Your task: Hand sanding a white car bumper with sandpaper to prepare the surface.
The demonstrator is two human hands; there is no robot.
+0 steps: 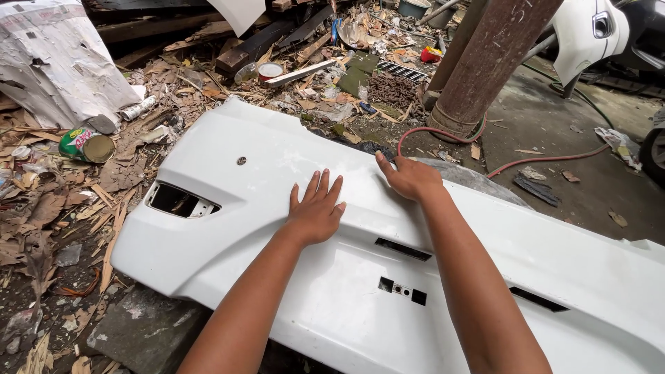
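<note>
A large white car bumper point(263, 173) lies across the ground in front of me, running from upper left to lower right. It has a fog-lamp opening point(179, 201) at its left end and small slots and square holes point(402, 287) lower down. My left hand point(317, 208) rests flat on the bumper's upper face, fingers spread. My right hand point(410, 176) curls over the bumper's far top edge, thumb on the white surface, fingers partly hidden behind the rim.
Debris covers the ground at left and behind: dry leaves, wood scraps point(249, 45), a green can point(86, 144), a crumpled white sheet point(55, 62). A rusty post point(485, 62) stands behind, a red hose point(540, 161) trails past it. White vehicle bodywork point(589, 31) is at upper right.
</note>
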